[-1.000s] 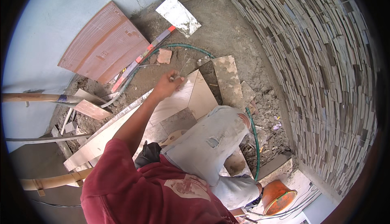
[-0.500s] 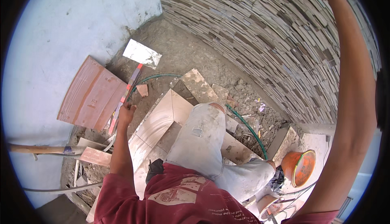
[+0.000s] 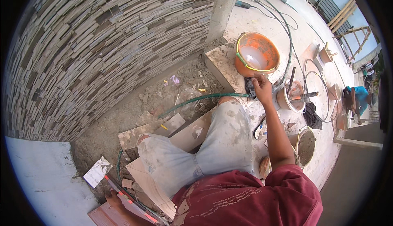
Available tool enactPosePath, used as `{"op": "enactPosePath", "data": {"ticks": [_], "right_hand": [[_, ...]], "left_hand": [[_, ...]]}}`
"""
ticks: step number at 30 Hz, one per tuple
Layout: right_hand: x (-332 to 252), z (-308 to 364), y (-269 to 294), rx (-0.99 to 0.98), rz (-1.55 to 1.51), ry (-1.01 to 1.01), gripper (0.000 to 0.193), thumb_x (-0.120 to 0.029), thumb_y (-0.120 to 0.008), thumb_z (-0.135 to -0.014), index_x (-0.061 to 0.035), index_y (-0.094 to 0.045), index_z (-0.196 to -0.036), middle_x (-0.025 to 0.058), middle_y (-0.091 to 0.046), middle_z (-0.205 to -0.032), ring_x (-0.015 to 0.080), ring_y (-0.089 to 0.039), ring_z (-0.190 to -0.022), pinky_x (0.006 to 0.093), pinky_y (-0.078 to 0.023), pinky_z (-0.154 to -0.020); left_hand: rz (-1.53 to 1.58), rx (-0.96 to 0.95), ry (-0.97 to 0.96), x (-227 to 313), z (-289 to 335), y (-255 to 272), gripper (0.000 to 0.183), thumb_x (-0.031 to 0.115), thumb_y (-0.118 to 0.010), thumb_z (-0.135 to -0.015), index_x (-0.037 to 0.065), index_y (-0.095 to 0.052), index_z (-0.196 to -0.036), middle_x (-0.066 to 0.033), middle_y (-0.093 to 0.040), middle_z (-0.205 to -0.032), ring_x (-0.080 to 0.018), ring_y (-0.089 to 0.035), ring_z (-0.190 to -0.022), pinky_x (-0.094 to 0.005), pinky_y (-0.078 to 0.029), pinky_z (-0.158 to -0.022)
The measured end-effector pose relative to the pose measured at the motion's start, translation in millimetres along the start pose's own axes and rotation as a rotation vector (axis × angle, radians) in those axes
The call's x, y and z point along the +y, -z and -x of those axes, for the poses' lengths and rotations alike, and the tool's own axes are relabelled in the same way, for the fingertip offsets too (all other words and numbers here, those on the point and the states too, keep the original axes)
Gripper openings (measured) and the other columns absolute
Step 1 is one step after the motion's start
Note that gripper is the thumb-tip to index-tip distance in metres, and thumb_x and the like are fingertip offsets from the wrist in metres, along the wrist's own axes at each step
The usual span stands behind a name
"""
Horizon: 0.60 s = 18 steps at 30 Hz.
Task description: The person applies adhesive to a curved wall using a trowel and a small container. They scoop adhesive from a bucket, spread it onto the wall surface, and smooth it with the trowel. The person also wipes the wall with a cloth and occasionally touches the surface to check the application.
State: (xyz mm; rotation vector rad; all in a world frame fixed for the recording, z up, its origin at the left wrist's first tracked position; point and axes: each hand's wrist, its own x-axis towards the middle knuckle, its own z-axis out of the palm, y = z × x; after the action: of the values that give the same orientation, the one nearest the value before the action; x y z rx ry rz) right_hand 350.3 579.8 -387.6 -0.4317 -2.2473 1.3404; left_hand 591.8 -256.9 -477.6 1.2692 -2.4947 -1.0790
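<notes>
My right hand (image 3: 262, 87) is at the near side of an orange bucket (image 3: 269, 50) that holds cloudy liquid. Its fingers are pinched together at a dark crumpled bag (image 3: 249, 87) lying against the bucket's base. Down at the lower left, my left hand (image 3: 113, 198) rests over the edge of a reddish-brown tile (image 3: 102, 214). Beside it runs a long red and grey bar (image 3: 127, 199); whether those fingers grip anything is unclear. A smeared white tile piece (image 3: 98, 171) lies past the bar's far end.
Rough mortar ground (image 3: 135, 107) borders a stone-clad wall (image 3: 118, 50). A green hose (image 3: 200, 99) crosses it beside large tiles (image 3: 149, 181) under my legs. Pails (image 3: 290, 95) with tools, cables and a grey bucket (image 3: 306, 146) stand to the right. Another person (image 3: 355, 99) is at the far right.
The view has swung right. My right arm has come down from high up to the orange bucket. My left hand, earlier closed round the bar, now lies over the reddish-brown tile's edge.
</notes>
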Motion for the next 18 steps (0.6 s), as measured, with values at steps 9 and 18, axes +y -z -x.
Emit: {"op": "enactPosePath", "data": {"ticks": [9,18], "right_hand": [[63.2,-160.7,57.8,-0.103,0.434,-0.279,0.038,-0.022,-0.064,-0.084,0.0033,-0.064,-0.112,0.0201,-0.07,-0.089,0.0283,-0.071,-0.07,0.0343,-0.055,-0.062],[119.9,-234.0,-16.5,-0.443,0.682,-0.355,0.032,-0.026,-0.063,-0.086,0.0034,-0.062,-0.098,0.0169,-0.067,-0.08,0.0251,-0.067,-0.061,0.039,-0.054,-0.05]], "left_hand": [[0.077,0.068,-0.232,119.6,-36.3,-6.9,0.06,0.028,-0.067,-0.091,-0.009,-0.048,-0.133,-0.011,-0.062,-0.101,-0.0193,-0.055,-0.089,-0.0326,-0.045,-0.079],[0.304,0.173,0.033,144.2,80.3,56.6,0.062,0.033,-0.068,-0.091,0.0,-0.045,-0.138,-0.0113,-0.059,-0.12,-0.0204,-0.058,-0.103,-0.0331,-0.049,-0.083]]}}
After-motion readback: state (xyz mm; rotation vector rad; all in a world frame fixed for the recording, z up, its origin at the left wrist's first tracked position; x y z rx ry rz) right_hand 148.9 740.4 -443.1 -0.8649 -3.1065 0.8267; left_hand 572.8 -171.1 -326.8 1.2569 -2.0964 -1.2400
